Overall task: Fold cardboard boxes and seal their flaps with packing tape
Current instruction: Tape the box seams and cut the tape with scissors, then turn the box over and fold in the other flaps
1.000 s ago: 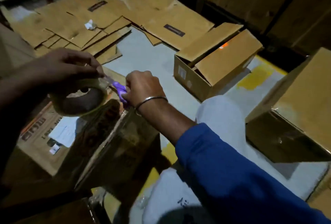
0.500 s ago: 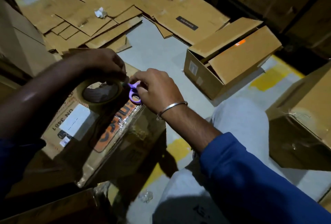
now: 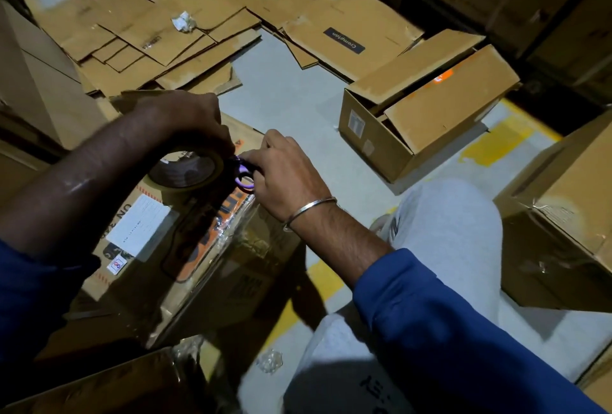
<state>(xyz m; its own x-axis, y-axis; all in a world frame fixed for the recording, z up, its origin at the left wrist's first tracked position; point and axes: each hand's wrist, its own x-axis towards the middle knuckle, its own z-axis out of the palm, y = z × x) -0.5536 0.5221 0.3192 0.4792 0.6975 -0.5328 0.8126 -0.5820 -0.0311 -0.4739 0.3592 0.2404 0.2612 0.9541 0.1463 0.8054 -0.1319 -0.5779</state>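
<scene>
i see two hands at work in the middle left of the frame. my left hand [image 3: 185, 122] curls over the top of one roll of packing tape [image 3: 187, 171], gripping it just above the taped box [image 3: 172, 248] that fills the lower left. my right hand [image 3: 284, 175] has its fingers bent round the handles of one pair of purple scissors [image 3: 243, 178], held right against the roll; the blades are hidden between the two hands. a single metal bangle [image 3: 309, 213] sits on the right wrist, and both arms wear blue sleeves.

the taped box carries one white label [image 3: 139, 226] and orange printing under glossy tape. i count one more box [image 3: 427, 108] at the centre right with its two top flaps loose and partly raised, and another sealed box [image 3: 569, 214] at the right edge. flattened cartons [image 3: 159, 26] lie spread on the floor across the upper left and upper middle, too overlapped for me to count surely, with one crumpled white scrap [image 3: 183, 21] resting on them. one small clear wad [image 3: 270, 360] lies on the floor at the lower centre.
</scene>
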